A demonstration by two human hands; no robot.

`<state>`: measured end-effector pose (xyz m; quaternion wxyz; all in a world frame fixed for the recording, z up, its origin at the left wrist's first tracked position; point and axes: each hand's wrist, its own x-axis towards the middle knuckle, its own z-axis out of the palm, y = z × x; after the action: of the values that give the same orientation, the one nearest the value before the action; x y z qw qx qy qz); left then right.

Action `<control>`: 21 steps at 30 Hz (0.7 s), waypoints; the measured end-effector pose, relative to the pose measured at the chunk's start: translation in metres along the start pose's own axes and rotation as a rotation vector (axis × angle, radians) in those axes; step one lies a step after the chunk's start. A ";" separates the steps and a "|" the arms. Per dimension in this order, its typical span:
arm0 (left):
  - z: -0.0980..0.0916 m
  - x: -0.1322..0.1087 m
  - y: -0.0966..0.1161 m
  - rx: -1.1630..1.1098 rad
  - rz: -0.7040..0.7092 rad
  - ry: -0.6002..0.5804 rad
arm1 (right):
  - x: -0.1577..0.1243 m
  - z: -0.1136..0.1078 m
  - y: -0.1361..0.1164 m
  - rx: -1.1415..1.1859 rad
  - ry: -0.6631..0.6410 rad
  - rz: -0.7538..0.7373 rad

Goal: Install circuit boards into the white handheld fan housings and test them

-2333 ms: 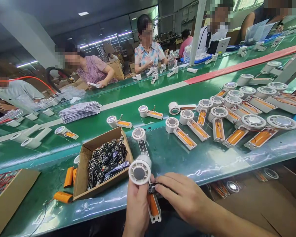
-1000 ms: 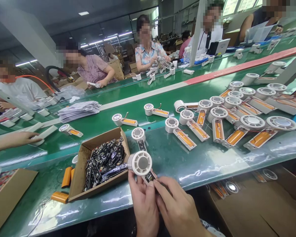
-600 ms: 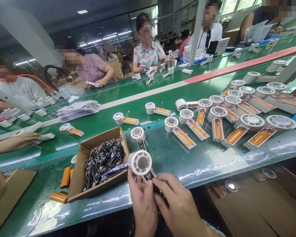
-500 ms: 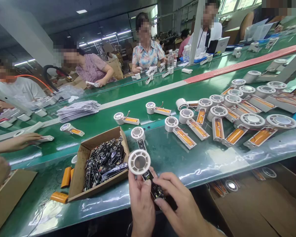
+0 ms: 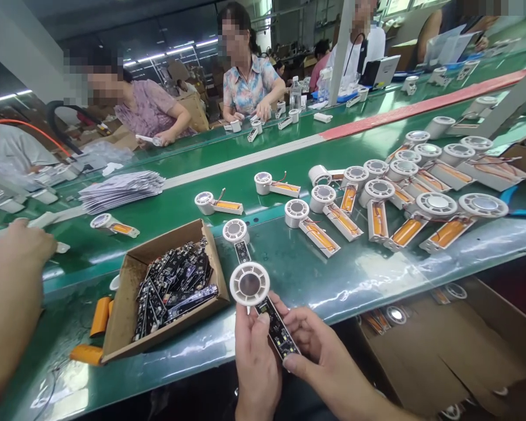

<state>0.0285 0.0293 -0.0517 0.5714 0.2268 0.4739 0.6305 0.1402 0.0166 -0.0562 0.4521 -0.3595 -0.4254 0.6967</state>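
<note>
My left hand (image 5: 258,368) and right hand (image 5: 319,362) were clamped on white fan (image 5: 249,283), black circuit board (image 5: 277,327) lying along its handle, held over front edge of green worktop (image 5: 346,286), just beside cardboard box (image 5: 162,333).

Worn on the person's head, the camera looks forward and down across the green assembly-line counter (image 5: 359,280), close above the left hand (image 5: 256,368) and right hand (image 5: 319,356) at the bottom of the frame.

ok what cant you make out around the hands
Head view:
Underside of the long black circuit board: hidden by the left hand and right hand.
Its markings: too small.
Lower boards in the brown cardboard box: hidden by boards on top.
Brown carton under the belt: cut off by the bottom edge.
</note>
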 end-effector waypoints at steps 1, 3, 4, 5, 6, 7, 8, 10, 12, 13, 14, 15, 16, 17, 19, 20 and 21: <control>0.000 -0.001 -0.001 0.005 0.008 0.031 | 0.001 0.000 0.001 -0.021 0.006 -0.009; -0.001 -0.001 -0.004 0.001 0.006 0.085 | 0.003 -0.002 0.001 -0.070 -0.004 -0.026; -0.001 0.000 -0.005 -0.007 -0.003 0.092 | 0.005 -0.003 0.001 -0.089 -0.022 -0.035; -0.001 0.001 -0.005 -0.015 -0.009 0.089 | 0.006 -0.004 0.001 -0.099 -0.052 -0.048; 0.000 0.003 -0.005 -0.021 -0.005 0.074 | 0.007 -0.005 0.000 -0.103 -0.088 -0.062; 0.001 0.005 -0.005 -0.020 0.012 0.053 | 0.007 -0.007 -0.001 -0.103 -0.125 -0.076; 0.001 0.008 -0.004 -0.008 0.035 0.024 | 0.007 -0.009 -0.004 -0.099 -0.155 -0.091; 0.002 0.013 0.000 0.048 0.088 -0.054 | 0.009 -0.015 -0.015 -0.089 -0.161 -0.096; -0.002 0.018 0.005 0.155 0.121 -0.165 | 0.019 -0.022 -0.037 -0.105 -0.100 -0.080; -0.005 0.019 0.008 0.232 0.137 -0.211 | 0.029 -0.025 -0.051 -0.138 -0.059 -0.062; -0.010 0.020 0.010 0.321 0.159 -0.241 | 0.044 -0.027 -0.068 -0.199 -0.035 -0.063; -0.016 0.021 0.011 0.415 0.192 -0.248 | 0.062 -0.028 -0.085 -0.272 0.016 -0.048; -0.023 0.020 0.012 0.508 0.235 -0.236 | 0.084 -0.028 -0.102 -0.357 0.068 -0.005; -0.031 0.020 0.011 0.590 0.289 -0.205 | 0.108 -0.025 -0.117 -0.441 0.135 0.049; -0.046 0.019 0.007 0.708 0.413 -0.131 | 0.158 -0.017 -0.142 -0.483 0.165 0.076; -0.053 0.020 0.005 0.747 0.474 -0.098 | 0.181 -0.012 -0.150 -0.502 0.181 0.081; -0.059 0.021 0.002 0.774 0.526 -0.070 | 0.202 -0.006 -0.156 -0.525 0.198 0.092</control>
<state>-0.0265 0.0294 -0.0816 0.2811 0.5567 0.5811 0.5228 0.1293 0.2427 0.0612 0.3508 -0.5496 -0.5281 0.5441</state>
